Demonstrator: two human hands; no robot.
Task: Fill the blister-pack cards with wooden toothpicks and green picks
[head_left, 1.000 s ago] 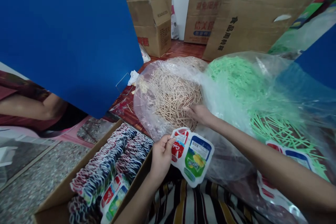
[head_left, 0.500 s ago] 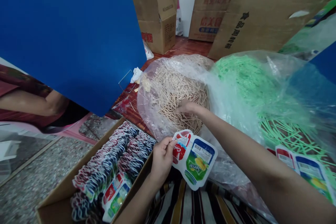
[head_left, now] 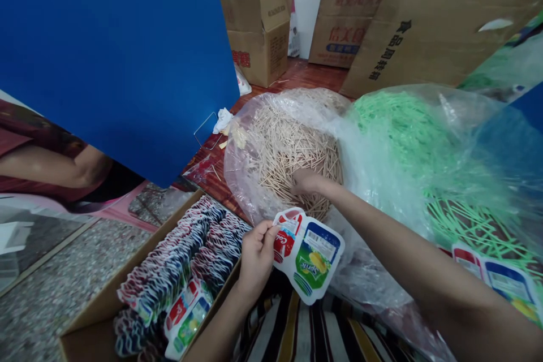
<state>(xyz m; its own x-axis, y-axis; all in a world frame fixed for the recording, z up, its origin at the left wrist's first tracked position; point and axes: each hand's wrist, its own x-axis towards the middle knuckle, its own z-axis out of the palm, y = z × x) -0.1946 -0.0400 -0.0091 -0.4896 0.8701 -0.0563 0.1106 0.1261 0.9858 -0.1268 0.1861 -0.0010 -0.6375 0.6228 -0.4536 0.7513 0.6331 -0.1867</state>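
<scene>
Between thumb and fingers, my left hand (head_left: 257, 249) pinches the left edge of a printed candy packet (head_left: 315, 260), shaped like two bottles side by side, one red "Cola" and one green-and-blue. My right hand (head_left: 309, 182) reaches into a heap of thin beige sticks (head_left: 292, 138) inside a clear plastic bag (head_left: 237, 167). Its fingertips are sunk among the sticks, so I cannot see whether they grip any. Beside my left forearm stands a long cardboard box (head_left: 97, 308) with rows of similar packets (head_left: 169, 260) packed on edge; one lies flat on top.
Bright green sticks (head_left: 399, 124) fill another clear bag on the right, with more packets (head_left: 496, 277) beside my right forearm. A large blue panel (head_left: 119, 56) blocks the left. Cardboard cartons (head_left: 254, 28) stand behind. Another person's arm (head_left: 55, 167) shows at far left.
My right hand has shifted slightly right and down within the beige sticks. My left hand and the packet have moved a little left. The view has turned slightly.
</scene>
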